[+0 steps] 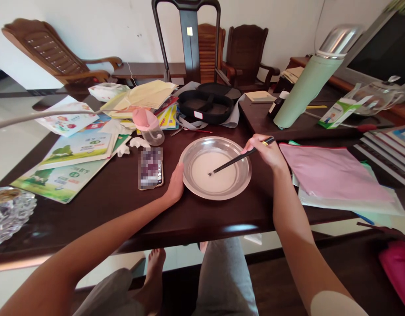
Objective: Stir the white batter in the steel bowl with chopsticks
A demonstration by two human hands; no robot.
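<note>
A shiny metal bowl (240,184) with a wide rim stands on the dark table, with a milky white liquid (218,181) in it. Against the bowl's left rim, my left hand (176,182) grips the side; its fingers are partly hidden by the edge. My right hand (263,150) is closed around a pair of black chopsticks (233,160) above the bowl's right side. The chopsticks slant down to the left and their tips meet the white liquid. Left of my left hand lies a phone (151,168) with a blurred screen.
Booklets (80,153), crumpled tissue (123,150) and a pink-lidded bottle (149,127) lie to the left. Behind the bowl sits an open black case (205,107). A green thermos (309,83), a small carton (340,112) and a pink folder (334,171) occupy the right. A glass dish (16,215) stands far left.
</note>
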